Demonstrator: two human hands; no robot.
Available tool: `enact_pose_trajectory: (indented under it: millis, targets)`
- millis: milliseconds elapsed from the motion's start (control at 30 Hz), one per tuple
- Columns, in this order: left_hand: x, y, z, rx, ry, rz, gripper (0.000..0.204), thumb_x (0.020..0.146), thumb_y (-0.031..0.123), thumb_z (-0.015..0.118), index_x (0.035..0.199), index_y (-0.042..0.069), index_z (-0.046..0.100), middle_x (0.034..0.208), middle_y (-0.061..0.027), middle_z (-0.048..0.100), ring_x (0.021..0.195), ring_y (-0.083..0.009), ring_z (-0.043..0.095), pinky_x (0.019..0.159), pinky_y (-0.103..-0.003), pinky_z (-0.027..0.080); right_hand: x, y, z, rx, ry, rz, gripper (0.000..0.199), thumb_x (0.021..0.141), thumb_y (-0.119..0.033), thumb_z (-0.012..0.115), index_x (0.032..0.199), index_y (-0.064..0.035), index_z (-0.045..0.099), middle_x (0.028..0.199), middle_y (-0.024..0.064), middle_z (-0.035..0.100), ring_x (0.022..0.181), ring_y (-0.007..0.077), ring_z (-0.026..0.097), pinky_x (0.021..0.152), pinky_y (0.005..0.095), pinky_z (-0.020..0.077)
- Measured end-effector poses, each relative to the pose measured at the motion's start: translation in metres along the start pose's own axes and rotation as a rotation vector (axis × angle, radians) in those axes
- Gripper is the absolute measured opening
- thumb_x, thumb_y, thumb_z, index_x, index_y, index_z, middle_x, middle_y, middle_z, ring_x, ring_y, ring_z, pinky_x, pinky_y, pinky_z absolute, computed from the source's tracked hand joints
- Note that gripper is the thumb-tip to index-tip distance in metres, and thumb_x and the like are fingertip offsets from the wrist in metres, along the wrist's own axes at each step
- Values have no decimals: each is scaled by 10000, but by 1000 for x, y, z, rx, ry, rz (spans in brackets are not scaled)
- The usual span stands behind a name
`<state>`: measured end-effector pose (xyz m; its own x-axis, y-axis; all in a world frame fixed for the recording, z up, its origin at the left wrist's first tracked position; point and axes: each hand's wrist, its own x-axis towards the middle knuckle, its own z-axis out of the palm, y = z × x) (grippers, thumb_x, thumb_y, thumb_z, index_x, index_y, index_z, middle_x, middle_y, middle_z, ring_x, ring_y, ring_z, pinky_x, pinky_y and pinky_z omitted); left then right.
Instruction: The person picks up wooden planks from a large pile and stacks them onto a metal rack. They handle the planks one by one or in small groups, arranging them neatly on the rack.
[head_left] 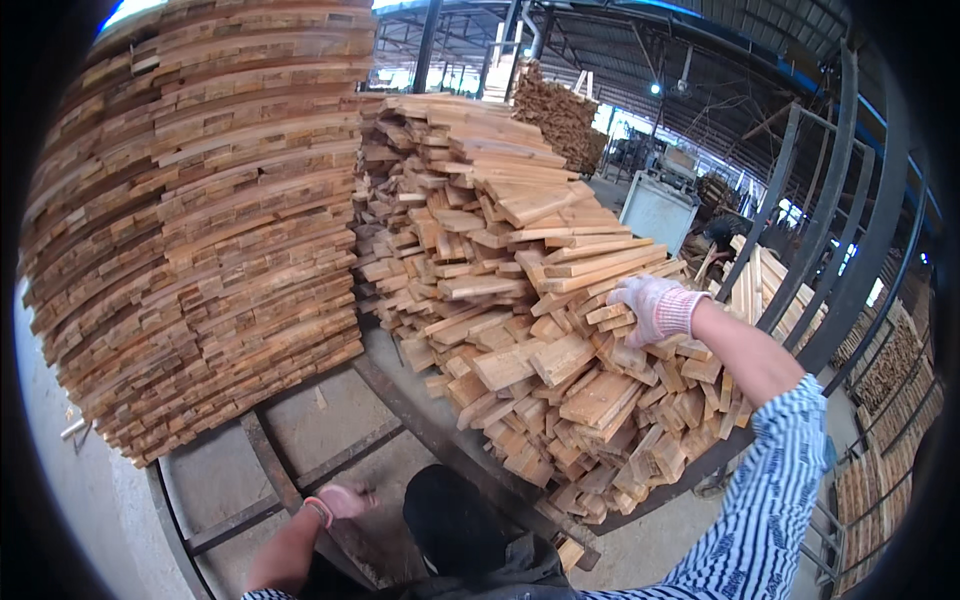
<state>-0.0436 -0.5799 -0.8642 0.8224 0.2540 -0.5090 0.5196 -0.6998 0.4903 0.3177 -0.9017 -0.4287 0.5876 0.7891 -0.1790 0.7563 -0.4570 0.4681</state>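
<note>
Boards [505,365] lie loosely piled at the centre, beside a tall, tidy stack [220,200]. The gloved right hand [655,308] bends over some board ends on the pile's right side; how firmly it grips, I cannot tell. The left hand [348,500], also gloved, is low above a metal frame [268,455], its grip unclear.

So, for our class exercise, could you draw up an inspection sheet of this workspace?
Surface: concrete floor beneath a metal frame.
Job's things: untidy wood heap; tall, neat wood stack to its left.
Clutter: small wood scrap on the floor.
Hands: right hand on board ends in the heap, grip unclear; left hand over the frame, holding nothing visible.
Cables: nothing seen near the hands.
Surroundings: white cabinet, metal posts, roof overhead.
</note>
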Motion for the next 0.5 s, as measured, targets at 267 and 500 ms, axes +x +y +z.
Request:
enact_pose_trajectory:
  millis: [267,500]
  targets:
    - [-78,186,-77,-1332,-323,773,786,957,603,598,1398,-44,517,1297,-204,630,1176,-300,628,1051,-429,481,-85,-137,-79,24,320,-298,352,860,-257,687,1119,-23,645,1057,183,686,983,326,701,826,425,593]
    - [-3,337,-110,-1691,-798,789,767,966,667,473,1375,22,544,1336,-185,609,1206,-299,606,1049,-473,473,-100,-129,-56,99,448,-306,586,772,-338,758,1249,-42,590,1072,162,622,1041,332,627,739,423,557]
